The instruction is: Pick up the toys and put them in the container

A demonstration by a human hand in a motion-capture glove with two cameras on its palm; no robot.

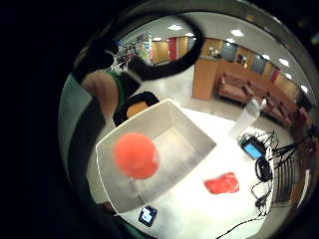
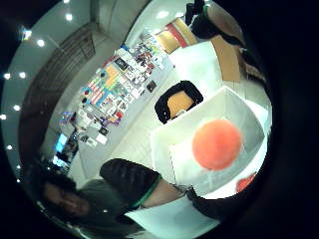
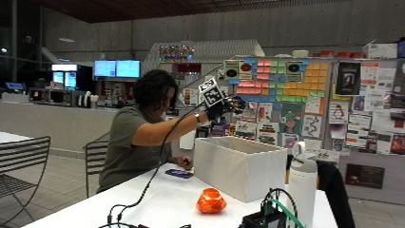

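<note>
My gloved right hand is raised above the open top of a white box container. In the palm views a round orange ball shows over the container's inside, apart from the palm, with no finger around it. The ball does not show in the outside view. An orange-red lumpy toy lies on the white table in front of the container.
The bare left hand rests by a dark phone beside the container. A white bottle and a device with cables stand at the table's right end. A black chair stands beyond the table.
</note>
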